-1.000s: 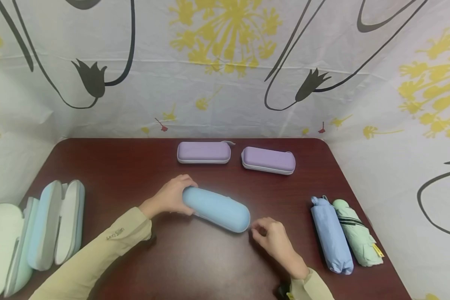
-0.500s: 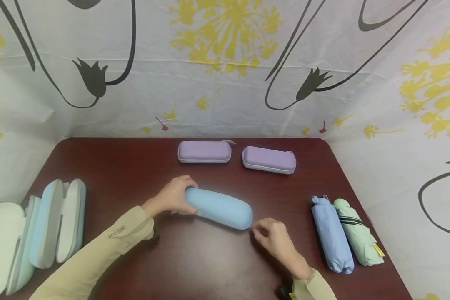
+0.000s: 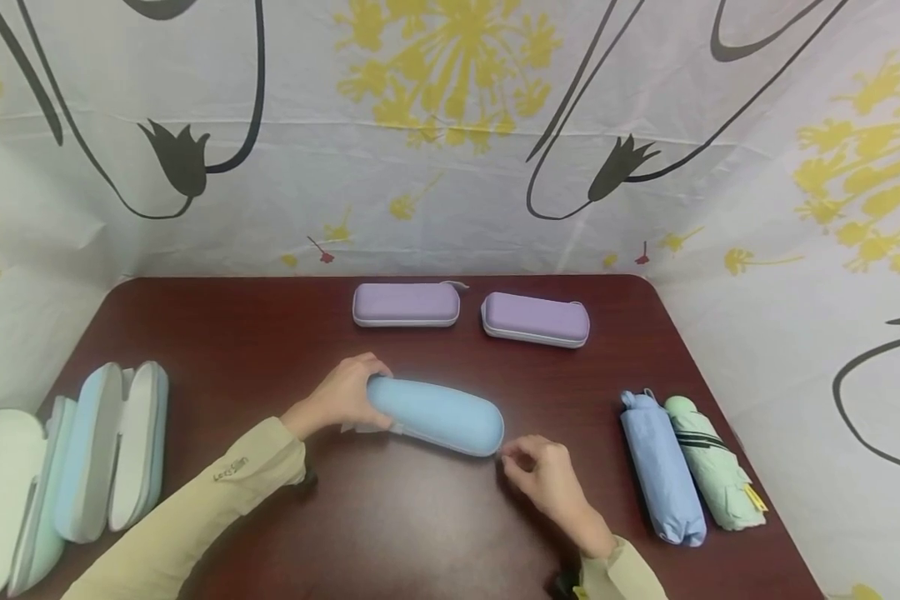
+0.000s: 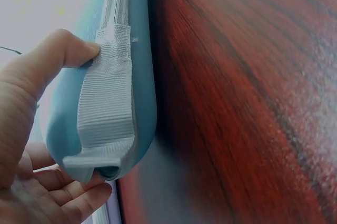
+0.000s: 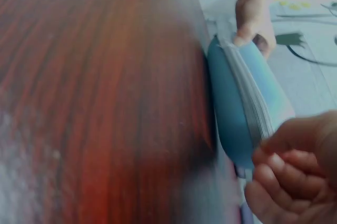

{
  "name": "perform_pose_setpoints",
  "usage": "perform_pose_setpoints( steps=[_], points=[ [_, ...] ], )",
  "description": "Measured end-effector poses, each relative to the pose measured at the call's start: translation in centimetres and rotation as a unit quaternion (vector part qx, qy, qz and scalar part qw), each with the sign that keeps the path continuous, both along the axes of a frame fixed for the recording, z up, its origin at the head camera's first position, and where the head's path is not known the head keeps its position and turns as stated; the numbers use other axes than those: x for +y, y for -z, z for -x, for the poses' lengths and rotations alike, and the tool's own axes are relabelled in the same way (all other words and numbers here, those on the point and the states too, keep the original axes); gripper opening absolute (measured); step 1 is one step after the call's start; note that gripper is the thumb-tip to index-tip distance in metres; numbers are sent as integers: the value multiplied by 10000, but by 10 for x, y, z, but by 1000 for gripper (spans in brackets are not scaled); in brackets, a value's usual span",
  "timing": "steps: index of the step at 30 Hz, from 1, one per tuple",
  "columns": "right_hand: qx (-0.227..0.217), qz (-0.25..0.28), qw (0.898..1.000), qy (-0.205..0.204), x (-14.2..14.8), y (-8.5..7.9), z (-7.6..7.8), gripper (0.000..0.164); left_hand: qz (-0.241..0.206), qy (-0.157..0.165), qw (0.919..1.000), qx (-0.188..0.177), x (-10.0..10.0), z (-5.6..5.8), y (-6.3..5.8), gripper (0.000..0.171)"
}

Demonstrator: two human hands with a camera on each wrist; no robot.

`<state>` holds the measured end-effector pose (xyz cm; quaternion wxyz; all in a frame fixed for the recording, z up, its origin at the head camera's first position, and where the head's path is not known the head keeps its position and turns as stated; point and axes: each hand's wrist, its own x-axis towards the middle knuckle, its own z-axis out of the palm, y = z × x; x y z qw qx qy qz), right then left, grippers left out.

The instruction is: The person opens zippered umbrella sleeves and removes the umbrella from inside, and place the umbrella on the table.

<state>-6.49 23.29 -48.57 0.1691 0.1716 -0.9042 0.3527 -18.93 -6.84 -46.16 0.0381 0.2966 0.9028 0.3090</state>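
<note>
A light blue zippered glasses case [image 3: 438,415] lies on the dark red-brown table. My left hand [image 3: 345,396] grips its left end, thumb on the near side and fingers round the far side. In the left wrist view the thumb presses beside a whitish fabric loop [image 4: 108,92] at the end of the zipper. My right hand [image 3: 543,475] is at the case's right end with thumb and forefinger pinched together at the zipper [image 5: 247,87]. The zipper pull is mostly hidden between those fingertips. The zipper track runs closed along the visible side.
Two purple zippered cases [image 3: 407,305] [image 3: 536,319] lie at the back. Open light blue [image 3: 112,450] and pale green [image 3: 15,492] cases stand at the left. A folded blue umbrella [image 3: 663,471] and a folded green umbrella [image 3: 714,467] lie at the right.
The blue case has turned slightly, its right end shifting away from me. Its fabric loop now shows below my left hand. Both hands have stayed nearly in place.
</note>
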Motion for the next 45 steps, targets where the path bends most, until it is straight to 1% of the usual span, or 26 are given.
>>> perform_pose_setpoints(
  steps=[3, 6, 10, 14, 18, 21, 23, 28, 32, 34, 37, 41, 43, 45],
  points=[
    [-69, 155, 9994, -314, 4, 1, 0, 19, -13, 36, 10000, 25, 0, 0, 0, 57],
    [-63, 168, 9987, -477, 4, 2, 1, 17, -91, 50, 9999, 16, -1, 0, 1, 56],
    [30, 170, 9992, -362, 0, 2, 1, 17, -148, -8, 9999, -1, -1, -1, 2, 56],
    [248, 153, 9996, -47, -5, 2, 2, 20, -125, -86, 9999, 41, -1, -2, 3, 56],
    [373, 77, 9992, 147, -9, 2, 4, 22, -149, -185, 9997, 39, -1, -4, 4, 57],
    [388, 92, 9991, 129, -8, 2, 6, 22, -176, -233, 9996, 55, -1, -4, 5, 58],
    [375, 146, 9992, 25, -6, 2, 7, 22, -192, -238, 9995, 71, -1, -4, 5, 57],
    [132, 382, 9988, -270, 3, 1, 9, 20, -177, -197, 9996, 4, -1, -5, 3, 56],
    [-57, 379, 9990, -213, 6, -1, 9, 19, -47, -146, 9998, -111, 1, -6, 3, 57],
    [-165, 365, 9991, -100, 6, -1, 8, 17, -69, -44, 9999, -115, 0, -5, 3, 59],
    [-281, 387, 9988, 62, 5, 1, 7, 17, -335, 309, 9990, -19, -4, -2, 8, 61],
    [-288, 383, 9988, 38, 5, 2, 8, 18, -929, 841, 9921, 69, -15, 5, 19, 60],
    [-303, 375, 9988, 13, 6, 1, 10, 18, -1152, 1010, 9882, 14, -20, 6, 22, 60],
    [-301, 353, 9989, 58, 6, 0, 12, 19, -1234, 1072, 9865, -41, -22, 7, 24, 58]
  ],
)
